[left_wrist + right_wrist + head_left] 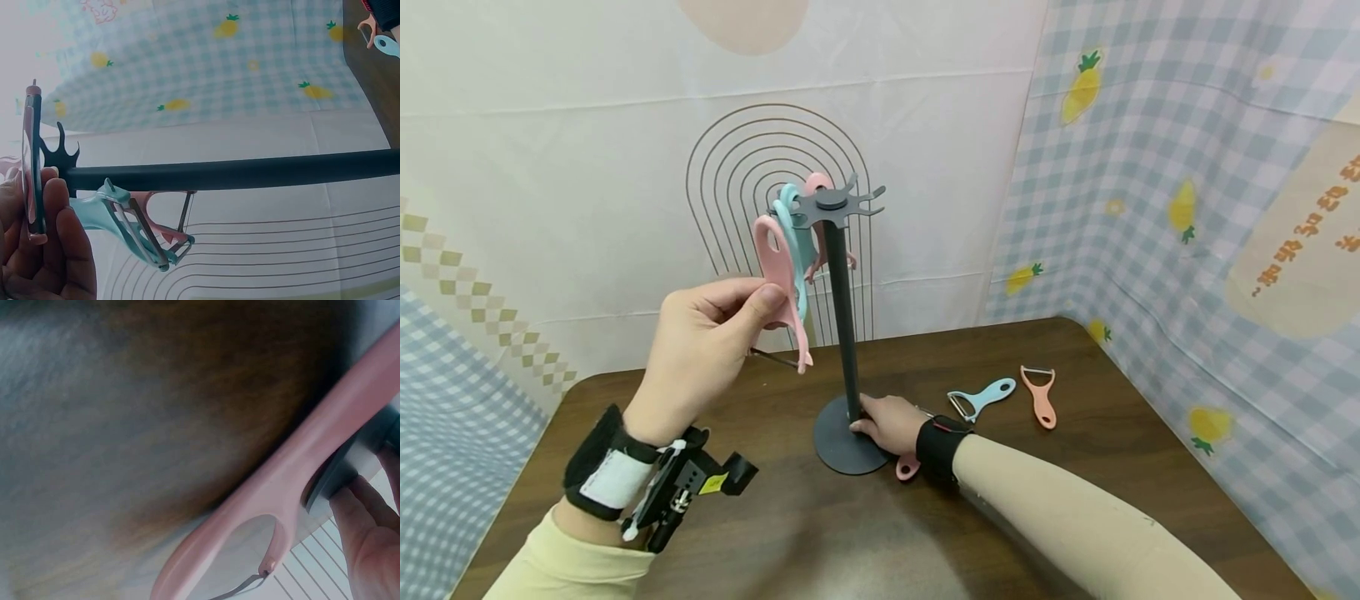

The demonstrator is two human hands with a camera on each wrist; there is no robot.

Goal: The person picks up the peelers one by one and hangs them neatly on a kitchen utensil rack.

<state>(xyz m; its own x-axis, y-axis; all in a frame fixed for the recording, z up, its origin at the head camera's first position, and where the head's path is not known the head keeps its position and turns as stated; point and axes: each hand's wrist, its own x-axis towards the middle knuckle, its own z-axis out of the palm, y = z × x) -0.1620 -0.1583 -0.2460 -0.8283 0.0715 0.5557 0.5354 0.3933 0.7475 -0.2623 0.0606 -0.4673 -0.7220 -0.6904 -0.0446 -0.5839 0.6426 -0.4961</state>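
My left hand (707,342) pinches a pink Y-shaped peeler (778,258) between thumb and fingers, its holed handle end up and its blade down. The handle is right at the hooked top (831,200) of a dark grey stand (841,317). Beside it hang a light blue peeler (119,215) and another pink peeler (817,181), partly hidden in the head view. Low on the pole, just above the round base (842,458), my right hand (891,423) grips the stand. Under the right wrist lies a pink peeler (269,487), mostly covered in the head view.
On the brown wooden table (730,500), to the right of my right hand, lie a light blue peeler (988,394) and an orange-pink peeler (1041,402). Hooks on the stand's right side (872,200) hold nothing. A patterned cloth (925,167) hangs behind the table.
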